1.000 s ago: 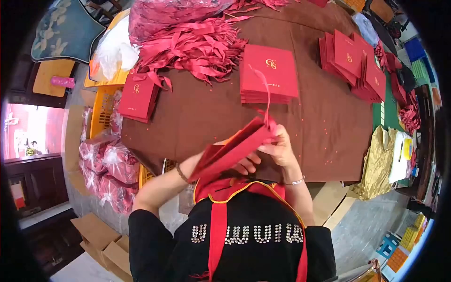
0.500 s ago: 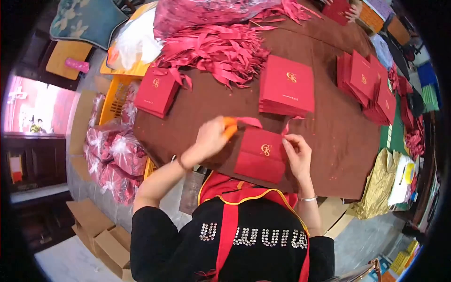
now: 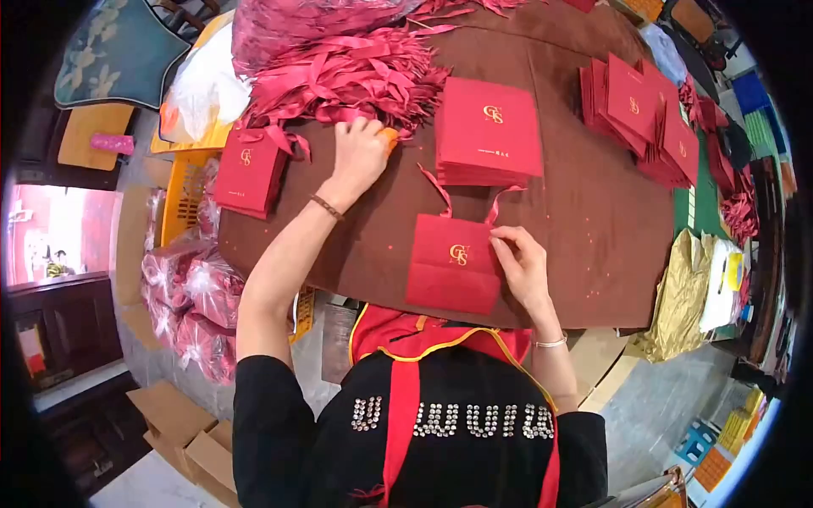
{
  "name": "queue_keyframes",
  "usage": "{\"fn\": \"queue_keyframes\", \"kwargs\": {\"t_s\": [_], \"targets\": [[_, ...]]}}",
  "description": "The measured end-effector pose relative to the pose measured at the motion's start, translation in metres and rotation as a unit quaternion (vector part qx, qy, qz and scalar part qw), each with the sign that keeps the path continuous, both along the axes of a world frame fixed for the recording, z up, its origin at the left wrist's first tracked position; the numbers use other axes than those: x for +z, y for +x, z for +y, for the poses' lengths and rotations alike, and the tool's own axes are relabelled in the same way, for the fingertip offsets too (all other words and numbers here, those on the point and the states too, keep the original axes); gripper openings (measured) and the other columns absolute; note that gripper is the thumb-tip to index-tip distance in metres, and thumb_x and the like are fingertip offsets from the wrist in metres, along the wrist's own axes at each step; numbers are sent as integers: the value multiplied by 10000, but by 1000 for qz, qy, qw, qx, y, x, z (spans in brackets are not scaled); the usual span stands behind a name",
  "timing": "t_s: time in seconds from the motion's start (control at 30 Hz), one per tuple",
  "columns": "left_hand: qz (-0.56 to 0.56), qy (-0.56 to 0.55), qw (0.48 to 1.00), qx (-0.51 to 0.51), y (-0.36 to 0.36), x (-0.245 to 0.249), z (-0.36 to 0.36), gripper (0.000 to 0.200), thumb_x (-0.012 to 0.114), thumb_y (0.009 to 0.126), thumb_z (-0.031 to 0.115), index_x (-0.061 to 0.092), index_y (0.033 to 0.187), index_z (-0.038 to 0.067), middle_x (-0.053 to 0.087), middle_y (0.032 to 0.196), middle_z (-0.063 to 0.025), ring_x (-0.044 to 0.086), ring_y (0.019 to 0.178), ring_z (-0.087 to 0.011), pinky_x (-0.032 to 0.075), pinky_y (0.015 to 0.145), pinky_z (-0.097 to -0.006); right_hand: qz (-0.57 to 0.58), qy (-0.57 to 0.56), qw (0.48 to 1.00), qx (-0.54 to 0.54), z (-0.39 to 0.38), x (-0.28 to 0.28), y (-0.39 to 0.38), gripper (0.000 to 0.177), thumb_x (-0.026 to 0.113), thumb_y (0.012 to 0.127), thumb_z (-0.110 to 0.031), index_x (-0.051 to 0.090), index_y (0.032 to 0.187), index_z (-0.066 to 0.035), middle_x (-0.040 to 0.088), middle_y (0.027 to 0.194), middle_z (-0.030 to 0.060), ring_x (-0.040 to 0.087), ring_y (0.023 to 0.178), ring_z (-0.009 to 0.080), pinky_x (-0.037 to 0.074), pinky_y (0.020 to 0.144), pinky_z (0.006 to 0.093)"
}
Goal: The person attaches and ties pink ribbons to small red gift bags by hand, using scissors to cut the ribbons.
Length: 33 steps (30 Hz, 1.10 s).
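A small red paper gift bag [image 3: 456, 275] with a gold logo lies flat at the table's near edge, its two ribbon ends [image 3: 437, 191] standing up from the top. My right hand [image 3: 522, 261] pinches the bag's upper right edge, thumb and fingers together. Farther off, my left hand [image 3: 361, 157] reaches to the front of a heap of red ribbons [image 3: 347, 80], its fingers curled. Something orange [image 3: 389, 138] shows at those fingers; I cannot tell what else they hold. A neat stack of red bags [image 3: 489, 131] stands just beyond the bag.
Another small stack of red bags [image 3: 247, 176] is at the left table edge, with more fanned stacks [image 3: 635, 106] at the right. Plastic-wrapped red bundles [image 3: 199, 288] and cardboard boxes [image 3: 174, 415] lie on the floor at left. Gold wrapping [image 3: 677, 300] hangs at right.
My left hand has moved from beside the bag up to the ribbon heap. The ribbon it was handling now stands loose at the bag's top. My right hand stays at the bag's edge.
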<state>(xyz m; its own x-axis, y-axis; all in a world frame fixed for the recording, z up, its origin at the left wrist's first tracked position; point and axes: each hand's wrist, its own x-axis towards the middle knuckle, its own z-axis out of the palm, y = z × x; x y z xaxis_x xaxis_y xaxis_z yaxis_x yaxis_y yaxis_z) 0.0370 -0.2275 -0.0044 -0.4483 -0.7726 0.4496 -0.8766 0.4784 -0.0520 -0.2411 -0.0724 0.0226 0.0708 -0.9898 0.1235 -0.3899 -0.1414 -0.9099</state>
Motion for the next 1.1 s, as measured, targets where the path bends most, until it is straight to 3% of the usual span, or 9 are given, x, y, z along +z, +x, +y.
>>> {"fn": "queue_keyframes", "kwargs": {"t_s": [0.17,0.23,0.37,0.63,0.7,0.77,0.83,0.9,1.1], "targets": [[102,-28,994,36,21,31,0,152,630,785,196,690,916,148,637,885,-31,591,816,-217,383,719,-379,9,-37,999,29,-12,6,9,124,590,841,-7,618,961,-16,618,860,95,583,732,170,457,667,254],[272,4,961,50,26,65,0,167,667,776,122,687,941,115,655,931,-53,621,798,-211,450,674,-361,58,-98,992,47,-19,4,11,128,589,834,-10,616,958,-22,610,860,116,589,747,233,466,670,290],[642,-18,766,12,29,119,2,135,656,812,21,672,946,15,650,924,-51,592,747,-122,501,718,-263,121,-110,986,38,-29,3,13,135,583,825,-12,616,956,-26,606,866,126,577,798,280,467,704,337],[702,-89,676,-204,46,188,35,160,540,861,-25,622,997,-45,637,1000,-180,630,934,-255,481,895,-338,259,-141,952,87,-31,-6,26,207,589,818,-65,605,1021,-26,599,983,97,541,901,278,416,811,374],[704,107,661,-236,29,190,56,161,553,870,19,621,1012,-16,643,984,-149,637,825,-188,502,796,-296,287,-134,944,98,-29,-9,29,240,619,809,-124,606,1034,-45,591,995,86,532,914,269,402,805,367],[549,251,796,-41,25,158,66,196,548,884,61,618,1064,25,643,949,-85,586,666,-108,477,618,-259,305,-105,940,108,-26,-7,32,253,651,789,-179,620,1012,-61,588,978,72,527,928,252,392,788,355],[585,449,676,1,-6,121,88,214,545,884,80,633,1077,54,637,902,-35,499,573,-51,397,500,-235,304,-102,941,111,-24,-4,33,244,662,780,-197,625,984,-68,588,965,64,532,917,248,393,772,355],[476,596,644,58,-16,95,102,296,549,877,73,584,1160,-4,638,919,-50,568,706,-97,449,665,-240,304,-99,941,111,-22,-1,33,237,674,771,-216,630,957,-75,588,951,56,536,907,244,394,757,355],[338,485,806,-33,-26,45,128,238,628,820,76,642,1039,-14,660,918,-136,630,807,-177,480,706,-272,249,57,951,172,-19,7,29,196,666,780,-227,621,889,-71,631,794,79,589,768,274,431,702,385]]}}
